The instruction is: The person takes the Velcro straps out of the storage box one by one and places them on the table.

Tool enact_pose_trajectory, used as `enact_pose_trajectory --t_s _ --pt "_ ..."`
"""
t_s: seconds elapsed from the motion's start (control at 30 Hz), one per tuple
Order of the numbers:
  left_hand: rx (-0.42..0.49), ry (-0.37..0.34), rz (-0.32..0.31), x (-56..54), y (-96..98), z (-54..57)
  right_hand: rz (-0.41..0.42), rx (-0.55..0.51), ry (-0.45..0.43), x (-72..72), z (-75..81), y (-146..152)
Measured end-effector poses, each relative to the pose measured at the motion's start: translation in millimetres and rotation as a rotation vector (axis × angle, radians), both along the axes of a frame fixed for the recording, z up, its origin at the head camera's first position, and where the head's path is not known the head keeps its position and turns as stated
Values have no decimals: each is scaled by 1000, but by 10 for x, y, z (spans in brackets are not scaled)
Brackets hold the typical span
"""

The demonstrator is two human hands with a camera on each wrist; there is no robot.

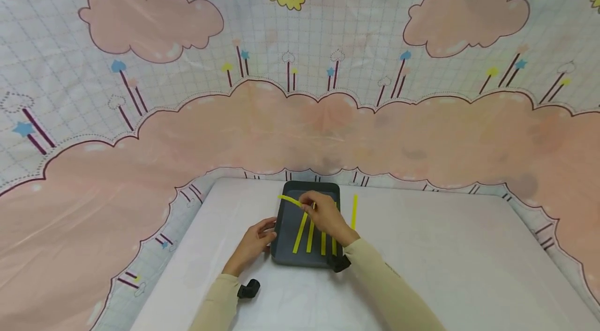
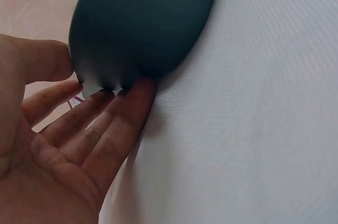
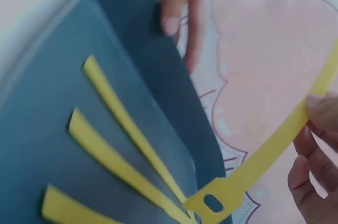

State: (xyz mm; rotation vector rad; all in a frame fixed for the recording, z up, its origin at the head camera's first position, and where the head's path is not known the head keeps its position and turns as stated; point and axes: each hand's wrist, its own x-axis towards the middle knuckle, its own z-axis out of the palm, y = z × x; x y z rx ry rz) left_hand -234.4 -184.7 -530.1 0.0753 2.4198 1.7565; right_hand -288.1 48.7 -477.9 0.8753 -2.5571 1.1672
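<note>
A dark grey tray (image 1: 290, 262) sits on the white table, with several yellow cable straps (image 1: 300, 233) laid lengthwise inside it, fanned slightly. Above the tray, my right hand (image 1: 327, 216) pinches one more yellow cable strap (image 3: 269, 155) between thumb and fingers. Its wider slotted head (image 3: 214, 203) points toward the tray in the right wrist view, while the strap overlaps the tray's far left side in the head view. My left hand (image 1: 254, 242) is at the tray's left side. Its extended fingertips (image 2: 142, 89) touch the tray's outer wall (image 2: 148, 23), with the thumb at the rim.
Another yellow strap (image 1: 354, 211) lies on the white table (image 1: 422, 247) just right of the tray. A printed cloth (image 1: 300, 133) with clouds hangs behind the table and down its sides. Black wrist cameras (image 1: 249, 289) are worn on both arms.
</note>
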Motion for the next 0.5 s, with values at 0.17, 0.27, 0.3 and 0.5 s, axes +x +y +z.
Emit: enact_pose_trajectory --t_s 0.17,0.27,0.3,0.5 --pt "12 10 -10 -9 -1 23 -63 -176 -94 35 17 36" --pt "27 6 -5 -6 -1 24 -81 -223 -157 60 17 54" --pt "31 0 0 -6 -1 22 -86 -231 -178 66 12 58" --pt "32 3 1 -6 12 -7 -87 -344 -341 109 -2 76"
